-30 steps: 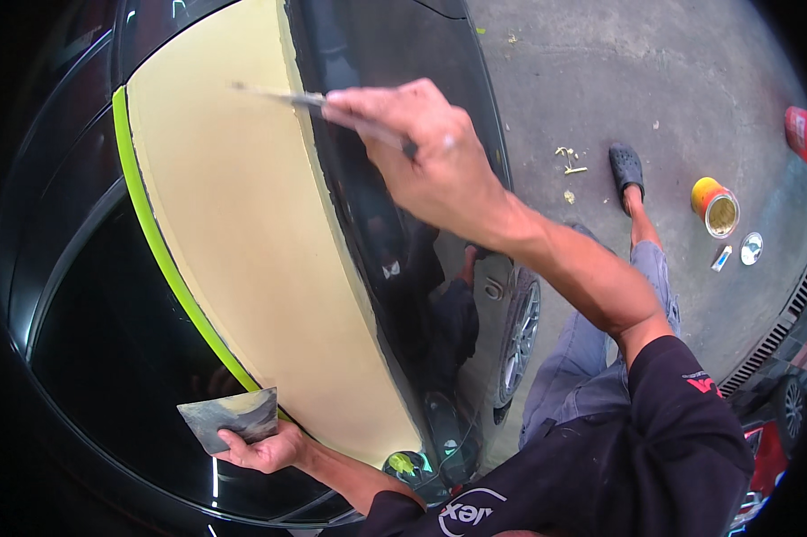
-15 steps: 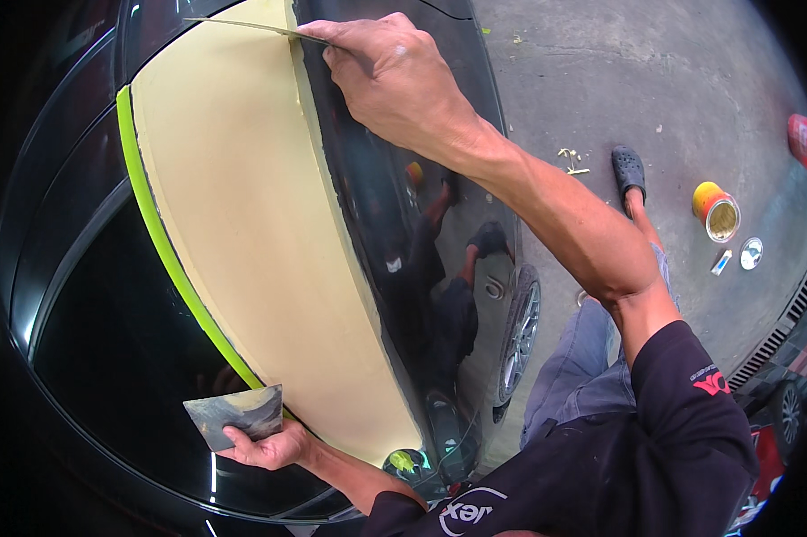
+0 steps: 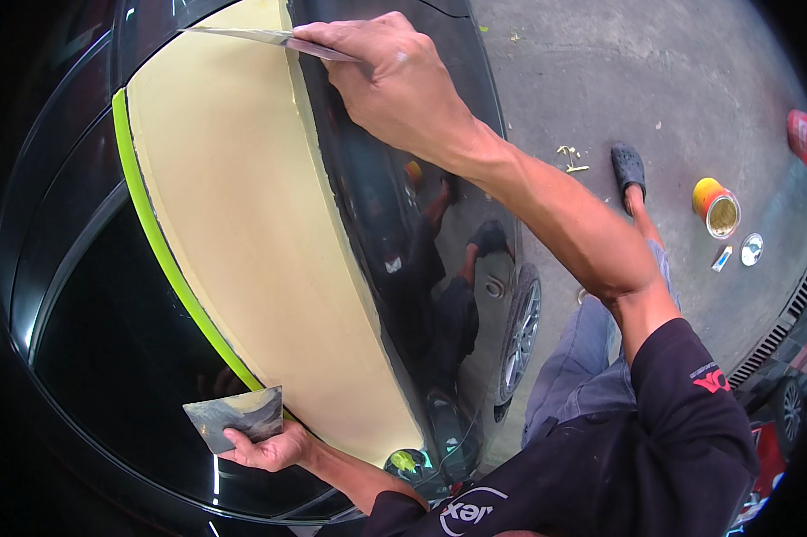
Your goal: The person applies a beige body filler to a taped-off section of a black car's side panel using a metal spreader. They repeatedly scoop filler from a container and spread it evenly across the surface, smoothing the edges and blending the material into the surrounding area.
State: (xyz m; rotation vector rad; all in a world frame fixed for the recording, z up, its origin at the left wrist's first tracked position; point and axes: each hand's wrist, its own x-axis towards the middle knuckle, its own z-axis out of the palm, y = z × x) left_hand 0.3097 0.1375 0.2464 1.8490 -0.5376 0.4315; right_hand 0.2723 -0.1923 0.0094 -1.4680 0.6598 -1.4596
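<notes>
A broad strip of beige filler point(image 3: 242, 197) covers a dark car's body panel, edged on its left by green masking tape point(image 3: 166, 255). At the far end of the strip, my right hand point(image 3: 399, 76) is closed on a thin, wide putty spreader point(image 3: 269, 36), which reaches left across the filler; whether its edge touches the surface I cannot tell. My left hand point(image 3: 269, 446) grips a flat square metal plate point(image 3: 233, 419) smeared with beige and grey putty, held over the dark window glass point(image 3: 117, 349) near the strip's near end.
The glossy dark car side point(image 3: 377, 206) drops away to a wheel point(image 3: 522, 340). On the concrete floor at right stand an open yellow-and-red can point(image 3: 709, 199), a round lid point(image 3: 751, 250), a small tube point(image 3: 722, 259) and a red container point(image 3: 806, 148). Scraps point(image 3: 569, 159) lie near my shoe point(image 3: 628, 166).
The spreader in my right hand has tilted, so more of its face shows, and its left tip sits slightly lower. My left hand with the plate has hardly moved.
</notes>
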